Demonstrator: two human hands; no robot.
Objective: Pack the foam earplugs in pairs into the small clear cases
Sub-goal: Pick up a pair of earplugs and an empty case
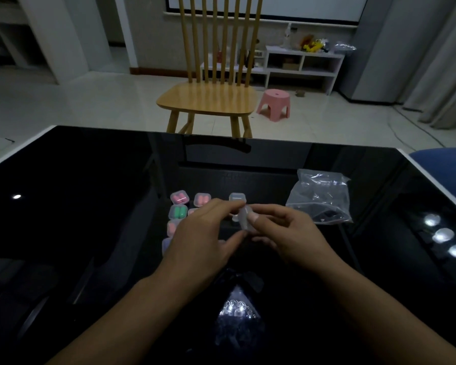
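Clear plastic, the case (244, 218) is pinched between both hands over the black table (90, 206): left hand (204, 233) and right hand (287, 233) fingers curl round it. Filled cases (179, 198) sit just behind the left hand, a bag (320, 196) to the right.

A wooden chair (208, 98) stands beyond the black tabletop (77, 206) (glossy), a pink stool (274, 104) beside it, white shelves (303, 67) behind.

Dim, underexposed wide-angle view. Brighter pale floor (90, 101) beyond; glossy black tabletop (63, 219) mirroring ceiling lamps as glare spots (442, 235). Soft focus throughout; noticeable barrel bending toward edges.
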